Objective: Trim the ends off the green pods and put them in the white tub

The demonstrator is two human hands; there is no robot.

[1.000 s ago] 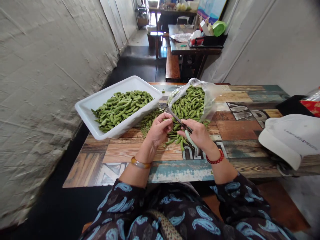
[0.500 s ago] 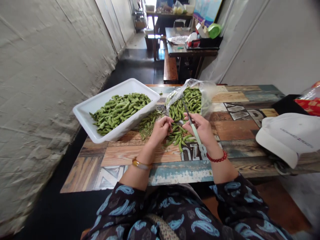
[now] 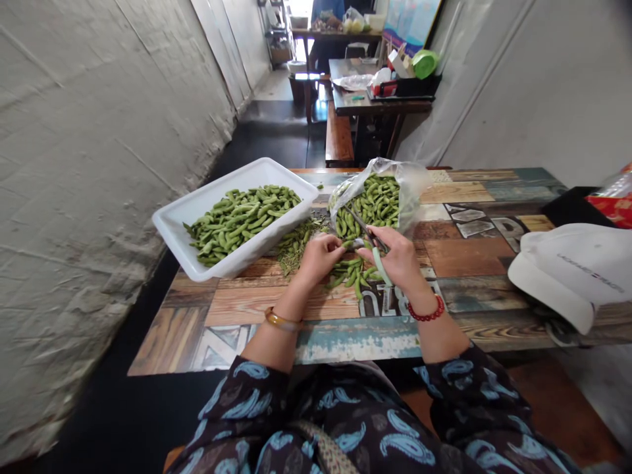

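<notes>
My left hand (image 3: 318, 257) is closed in a pinch on a green soybean pod (image 3: 348, 244) that points toward my right hand. My right hand (image 3: 396, 253) grips scissors (image 3: 379, 262) with pale green handles, their dark blades aimed up and left over the pods. Behind both hands, a clear plastic bag (image 3: 412, 191) lies with its mouth toward me, full of soybean pods (image 3: 378, 201). Loose pods (image 3: 353, 271) are spread on the table below my hands. To the left, a white tub (image 3: 172, 227) holds a heap of pods (image 3: 241, 220).
Small green trimmings (image 3: 293, 247) are piled between tub and left hand. The wood-patterned table (image 3: 257, 299) carries a white cap (image 3: 567, 270) and a red package (image 3: 612, 204) at right. Another table (image 3: 340, 99) and a bench (image 3: 339, 135) stand beyond; a person (image 3: 328, 10) is farther back.
The scissors have swung, their blades now pointing farther left and nearer the left hand. A pod now shows at my left fingertips. The view has shifted slightly.
</notes>
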